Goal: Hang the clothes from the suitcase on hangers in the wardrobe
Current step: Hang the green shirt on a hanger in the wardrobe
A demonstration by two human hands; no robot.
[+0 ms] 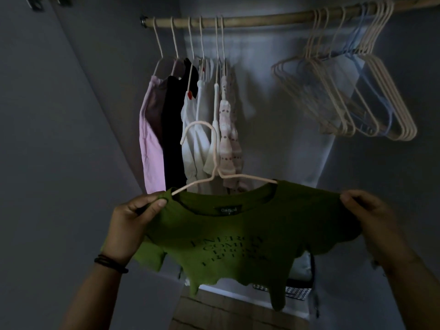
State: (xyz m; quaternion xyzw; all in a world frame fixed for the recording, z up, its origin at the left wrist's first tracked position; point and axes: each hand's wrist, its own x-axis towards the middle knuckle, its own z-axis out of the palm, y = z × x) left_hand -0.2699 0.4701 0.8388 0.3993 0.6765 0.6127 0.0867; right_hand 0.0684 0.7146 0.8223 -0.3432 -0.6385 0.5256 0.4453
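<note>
Looks roughly midway, judging from the wardrobe alone. Shows several garments already hung at the left end of the wooden rail (238, 20): a pale pink top (150, 139), a black one (172, 129) pressed against it, white tops (192, 139), and a pink-and-white patterned piece (228, 144) at the right of the group. Leaves a cluster of bare hangers (345, 98) bunched toward the rail's right end, well apart from the hung clothes (plenty spare, so more to come is a fair guess). Cannot say how much remains in the suitcase, out of view here. Has one piece in hand: a green T-shirt (226, 234) with dark lettering, already threaded on a pale pink hanger (215, 163), with the hook upright above the neckline and not yet on the rail. Sits below the rail and in front of the hung clothes. Seems to be at the settling step, spreading the shoulders over the hanger's arms ahead of the lift to the rail. Pinches one shoulder of the shirt between thumb and curled fingers of the left hand (133, 222), with dark bands (109, 264) round that wrist. Grips the opposite shoulder with the right hand (371, 217), fingers curled over the cloth's edge. Reaches up and forward with both forearms, hands well apart at the shirt's full width and about level with each other.
</note>
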